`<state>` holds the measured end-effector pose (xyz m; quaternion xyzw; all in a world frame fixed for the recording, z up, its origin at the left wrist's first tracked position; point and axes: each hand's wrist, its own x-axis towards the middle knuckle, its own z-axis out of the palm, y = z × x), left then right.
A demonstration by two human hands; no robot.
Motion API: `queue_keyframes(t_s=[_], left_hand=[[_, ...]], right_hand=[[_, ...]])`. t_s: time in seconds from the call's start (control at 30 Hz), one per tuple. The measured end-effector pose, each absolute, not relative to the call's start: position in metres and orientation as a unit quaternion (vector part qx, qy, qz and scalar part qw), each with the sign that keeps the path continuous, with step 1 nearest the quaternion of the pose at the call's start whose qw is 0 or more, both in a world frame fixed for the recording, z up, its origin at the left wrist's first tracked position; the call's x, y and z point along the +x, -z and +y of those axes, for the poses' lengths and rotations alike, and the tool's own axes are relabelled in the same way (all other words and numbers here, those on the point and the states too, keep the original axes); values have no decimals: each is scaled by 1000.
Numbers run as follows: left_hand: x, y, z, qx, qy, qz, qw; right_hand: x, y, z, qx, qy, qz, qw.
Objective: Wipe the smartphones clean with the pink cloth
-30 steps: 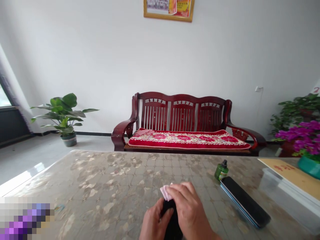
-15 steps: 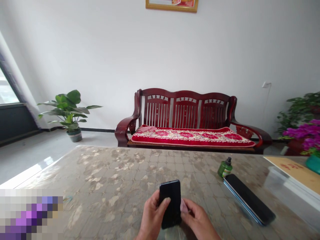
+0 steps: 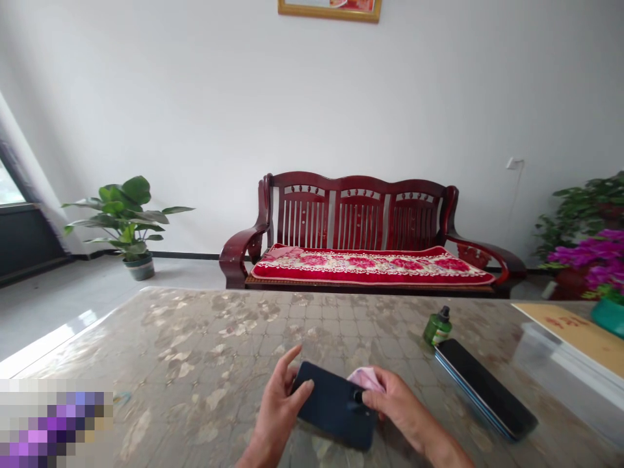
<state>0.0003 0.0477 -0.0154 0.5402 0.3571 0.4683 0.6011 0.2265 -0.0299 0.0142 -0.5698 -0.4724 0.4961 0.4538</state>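
Observation:
A dark blue smartphone [image 3: 331, 406] is held between both hands above the table, its back with the round camera facing me, tilted sideways. My left hand [image 3: 283, 396] grips one end, thumb on the back and forefinger stretched away. At the camera end, my right hand [image 3: 390, 393] pinches a pink cloth [image 3: 364, 377] against the phone's edge, its thumb beside the camera. Part of the cloth is hidden by the fingers. To the right lies a stack of phones [image 3: 482, 387], the top one black, beside a small green bottle [image 3: 437, 326] with a black cap.
The table [image 3: 195, 338] has a patterned, glossy cover. A clear plastic box [image 3: 560, 370] and a tan sheet [image 3: 556, 322] lie at its right, near purple flowers [image 3: 602, 257] in a teal pot. Behind the table stands a red wooden bench [image 3: 361, 218]; a potted plant [image 3: 129, 221] is at left.
The phone has turned from upright, black screen showing, to sideways with its blue back showing. My right hand has brought the cloth to the camera end. The view has shifted slightly.

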Motion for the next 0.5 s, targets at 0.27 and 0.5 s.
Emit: queue_keyframes(t_s=[0.27, 0.5], left_hand=[[-4, 42, 19, 696, -324, 372, 521], [-3, 89, 15, 866, -228, 316, 313]], right_hand=[[239, -3, 8, -570, -486, -493, 442], [239, -1, 45, -582, -487, -533, 374]])
